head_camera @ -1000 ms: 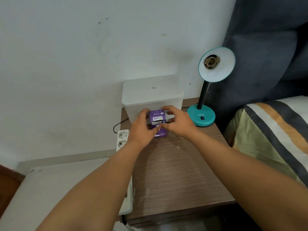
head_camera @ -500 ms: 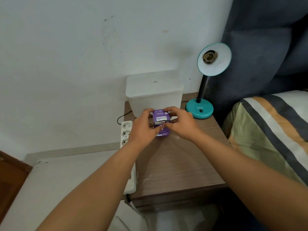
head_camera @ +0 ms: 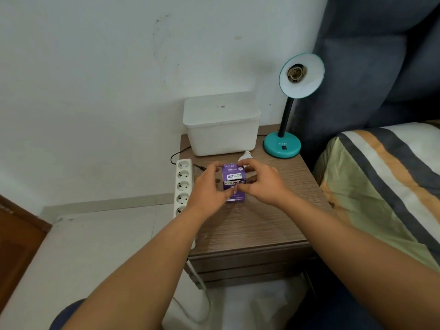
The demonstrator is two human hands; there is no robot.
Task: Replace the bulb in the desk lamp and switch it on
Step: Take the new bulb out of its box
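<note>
Two hands, left hand (head_camera: 207,186) and right hand (head_camera: 261,184), are kept clasped around purple bulb box (head_camera: 233,182), unmoved on nightstand (head_camera: 262,222); white bulb (head_camera: 245,156) now revealed at 12 o'clock of box, partly hidden; teal lamp (head_camera: 289,108) socket empty, at 2 o'clock

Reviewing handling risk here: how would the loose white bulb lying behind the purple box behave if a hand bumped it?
The white bulb lies on its side on the smooth nightstand, so it would probably roll. It looks light, so a light nudge from the right hand may shift it. Probably fragile if it falls.
</note>
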